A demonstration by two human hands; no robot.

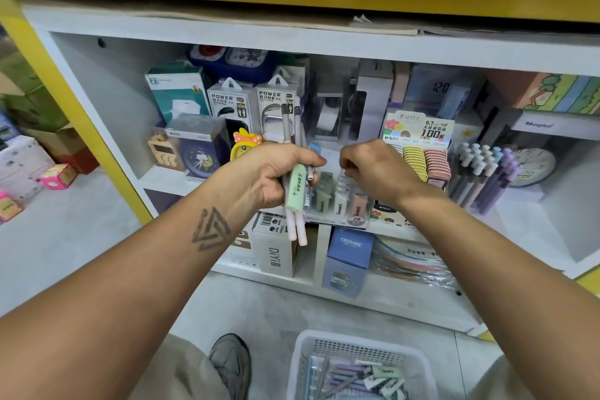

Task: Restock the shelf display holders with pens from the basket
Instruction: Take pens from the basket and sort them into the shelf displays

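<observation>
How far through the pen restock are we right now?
Midway, at a guess. Done: the clear display holder already has some pens standing in it. In hand: the left hand grips a bunch of pens; the right hand reaches over the holder. Left: more pens lie in the white basket.

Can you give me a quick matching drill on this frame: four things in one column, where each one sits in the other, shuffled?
Things:
1. bundle of pens
2. basket
3. blue CRUHRE box
4. purple pens in holder

Places:
A. on the floor, near the shoe
B. on the shelf, right of the right hand
C. gripped in the left hand
D. lower shelf, below the hands

Pairs: 1-C, 2-A, 3-D, 4-B
</observation>
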